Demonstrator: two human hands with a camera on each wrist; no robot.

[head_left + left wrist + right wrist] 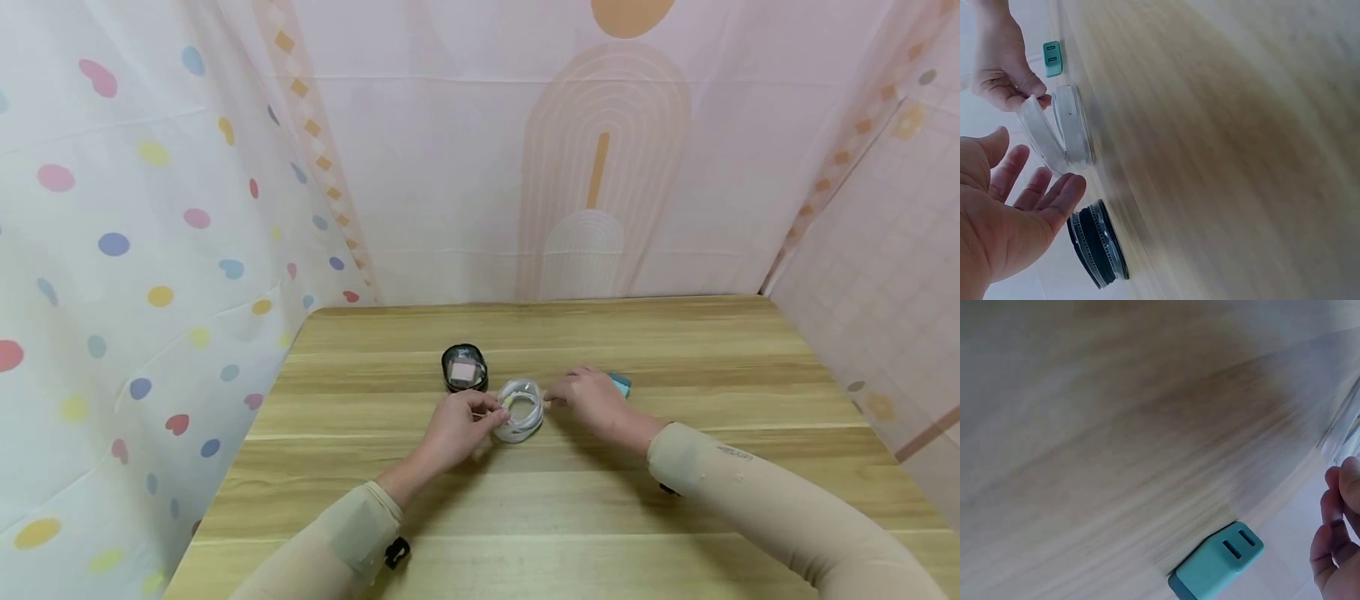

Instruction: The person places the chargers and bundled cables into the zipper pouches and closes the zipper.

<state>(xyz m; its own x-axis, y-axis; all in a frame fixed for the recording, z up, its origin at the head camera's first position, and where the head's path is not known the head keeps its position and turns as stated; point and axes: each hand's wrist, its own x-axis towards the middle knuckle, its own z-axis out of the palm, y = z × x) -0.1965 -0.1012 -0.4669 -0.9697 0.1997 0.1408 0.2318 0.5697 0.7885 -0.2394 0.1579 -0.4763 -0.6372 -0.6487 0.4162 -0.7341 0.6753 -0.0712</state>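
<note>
A round clear case with a white rim point(520, 410) stands between the two hands; the left wrist view shows its lid point(1041, 134) tilted up from the base point(1075, 128). My left hand point(459, 425) is at its left side, fingers loosely extended, fingertips point(1072, 186) right at the lower end of the lid. At the opposite side, my right hand point(596, 404) pinches the edge of the case with thumb and forefinger. Past the right hand lies a teal charger point(1217, 561) with two USB slots, partly hidden by that hand in the head view.
A black-rimmed round case point(464, 367) with a clear top and a pale block inside lies just behind the left hand. Everything rests on a wood-grain table point(525, 517). Patterned curtains point(450, 167) hang along its back and sides.
</note>
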